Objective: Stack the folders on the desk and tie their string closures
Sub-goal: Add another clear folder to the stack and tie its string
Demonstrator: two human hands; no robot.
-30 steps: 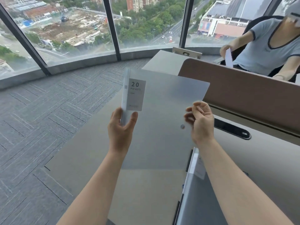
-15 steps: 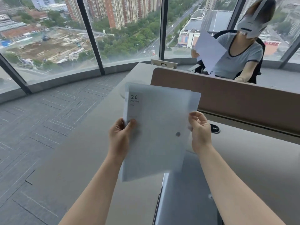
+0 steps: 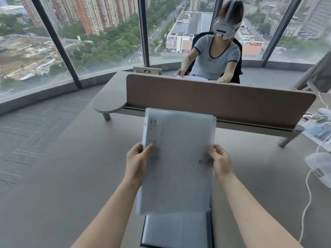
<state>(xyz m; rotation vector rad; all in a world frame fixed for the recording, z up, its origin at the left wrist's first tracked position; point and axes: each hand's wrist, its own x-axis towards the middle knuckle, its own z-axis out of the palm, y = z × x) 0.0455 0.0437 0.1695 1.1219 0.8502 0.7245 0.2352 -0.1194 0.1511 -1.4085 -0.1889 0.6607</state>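
I hold a translucent grey folder marked "20 pockets" above the desk, its cover facing me. My left hand grips its left edge near the spine. My right hand grips its right edge beside the round closure button. Under it, at the near edge of the desk, lies a second folder with dark borders, partly hidden by the one I hold. No string shows clearly.
A grey desk spreads around. A brown divider panel stands across the far side, with a person seated behind it. White cables and plastic-wrapped items lie at the right. Floor-to-ceiling windows stand beyond.
The folder has swung from edge-on to flat and square in front of me. My right hand has taken hold of its right edge. The view has shifted right and up.
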